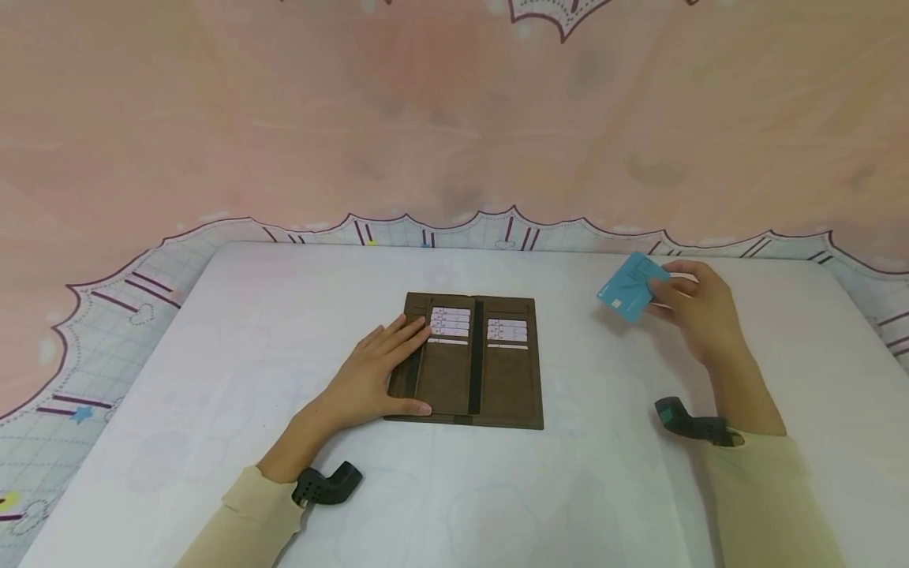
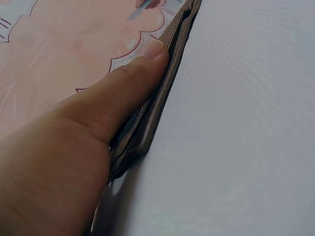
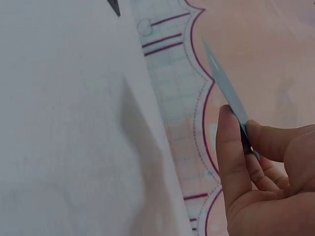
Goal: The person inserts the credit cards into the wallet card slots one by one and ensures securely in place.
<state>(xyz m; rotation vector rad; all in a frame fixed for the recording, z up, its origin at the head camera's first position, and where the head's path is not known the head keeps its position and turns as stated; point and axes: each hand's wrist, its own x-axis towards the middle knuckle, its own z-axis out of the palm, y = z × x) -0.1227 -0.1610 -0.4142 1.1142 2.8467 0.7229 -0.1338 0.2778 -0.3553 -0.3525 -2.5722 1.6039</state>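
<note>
A brown card wallet (image 1: 443, 379) lies unfolded on the white table, with pale cards (image 1: 450, 322) showing in slots on both halves. My left hand (image 1: 365, 379) rests on its left side, fingers spread over the edge. In the left wrist view the thumb (image 2: 140, 64) presses along the wallet's border (image 2: 160, 105). Off to the right, my right hand (image 1: 699, 312) pinches a blue card (image 1: 630, 285) by one corner, raised above the table. The right wrist view catches this card (image 3: 226, 91) nearly edge-on between thumb and fingers.
The white tabletop (image 1: 192, 355) reaches back to a peach cloth (image 1: 426, 118) with a scalloped, striped border. Black wrist-worn cameras sit at the left wrist (image 1: 327, 483) and right wrist (image 1: 689, 422).
</note>
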